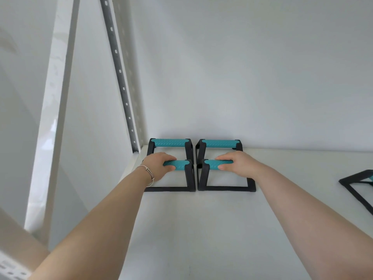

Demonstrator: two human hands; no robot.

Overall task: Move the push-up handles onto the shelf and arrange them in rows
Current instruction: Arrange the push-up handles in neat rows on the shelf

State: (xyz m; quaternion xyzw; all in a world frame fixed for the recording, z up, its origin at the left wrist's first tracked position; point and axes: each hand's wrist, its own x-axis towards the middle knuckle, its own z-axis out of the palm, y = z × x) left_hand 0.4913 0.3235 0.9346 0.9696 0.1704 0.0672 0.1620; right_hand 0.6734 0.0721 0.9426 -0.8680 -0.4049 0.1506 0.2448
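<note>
Several push-up handles with black frames and teal grips stand on the white shelf [201,229]. Two stand side by side against the back wall: the back left handle [170,142] and the back right handle [219,143]. Directly in front of them sit the front left handle [181,165] and the front right handle [214,164], their bases resting on the shelf. My left hand [159,165] is wrapped around the front left grip. My right hand [235,163] is wrapped around the front right grip. Another handle [355,185] lies at the right edge, partly cut off.
A perforated metal upright [121,77] rises at the shelf's back left corner, and a white post [52,110] stands nearer on the left. The white wall [242,77] closes the back. A silver bracelet [148,173] is on my left wrist.
</note>
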